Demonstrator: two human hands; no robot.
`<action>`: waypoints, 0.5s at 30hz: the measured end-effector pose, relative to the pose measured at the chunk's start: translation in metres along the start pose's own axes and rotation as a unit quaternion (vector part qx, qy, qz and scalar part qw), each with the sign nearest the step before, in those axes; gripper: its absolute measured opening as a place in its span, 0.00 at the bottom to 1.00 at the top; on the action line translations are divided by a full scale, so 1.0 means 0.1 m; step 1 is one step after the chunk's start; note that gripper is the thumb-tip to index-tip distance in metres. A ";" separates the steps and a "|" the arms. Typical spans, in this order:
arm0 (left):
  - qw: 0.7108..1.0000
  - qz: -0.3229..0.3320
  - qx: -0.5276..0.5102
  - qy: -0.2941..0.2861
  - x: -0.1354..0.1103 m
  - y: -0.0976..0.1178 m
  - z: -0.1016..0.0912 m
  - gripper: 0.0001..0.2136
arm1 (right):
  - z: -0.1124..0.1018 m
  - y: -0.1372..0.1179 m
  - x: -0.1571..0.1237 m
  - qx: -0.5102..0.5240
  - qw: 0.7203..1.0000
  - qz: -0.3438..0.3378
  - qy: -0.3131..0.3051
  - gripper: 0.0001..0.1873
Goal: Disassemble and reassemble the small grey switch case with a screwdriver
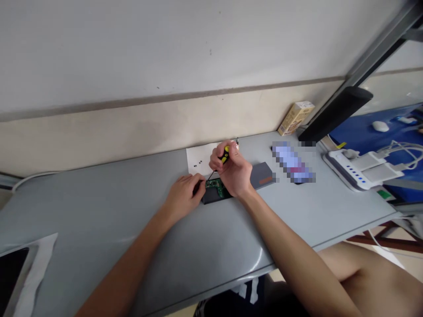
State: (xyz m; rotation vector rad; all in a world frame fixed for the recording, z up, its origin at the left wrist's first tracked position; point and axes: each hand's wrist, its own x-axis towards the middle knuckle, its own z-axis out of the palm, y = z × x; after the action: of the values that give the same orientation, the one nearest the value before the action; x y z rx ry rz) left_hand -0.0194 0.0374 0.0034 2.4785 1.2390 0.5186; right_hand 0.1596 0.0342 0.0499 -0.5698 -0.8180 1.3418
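A screwdriver [226, 155] with a black and yellow handle is gripped in my right hand [235, 169], its fingers wrapped round it. The thin shaft slants down and left to the green circuit board [213, 187] inside an open black casing [214, 199]. My left hand [185, 193] is closed at the casing's left end, thumb and fingers pinching near the screwdriver's tip. Exactly where the tip rests is too small to tell. Part of the casing is hidden behind my right hand. Just beyond that hand lies a dark grey flat panel [261, 176] with an orange-brown patch.
Behind the casing, white paper [194, 155] holds several small black screws [195, 166]. Rightward are a blurred-out phone [292, 163], a white power strip [355, 171] with chargers, a carton [295, 118] and a long black bar [335, 115]. A dark-screened device [13, 277] occupies the near left corner.
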 end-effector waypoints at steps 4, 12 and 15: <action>1.000 0.003 -0.002 0.004 0.00 -0.01 0.00 0.07 | 0.01 -0.01 0.00 0.003 1.000 0.000 -0.016 0.21; 1.000 0.000 -0.001 0.002 0.00 0.00 0.00 0.07 | 0.01 -0.02 0.00 -0.007 1.000 0.000 0.005 0.22; 1.000 -0.001 0.001 0.002 0.00 0.01 0.00 0.07 | 0.02 -0.02 0.00 -0.006 1.000 0.003 -0.003 0.23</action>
State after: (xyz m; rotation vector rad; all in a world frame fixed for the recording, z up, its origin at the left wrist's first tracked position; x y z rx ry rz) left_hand -0.0189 0.0364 0.0039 2.4794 1.2437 0.5224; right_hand 0.1594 0.0336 0.0521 -0.5783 -0.8302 1.3466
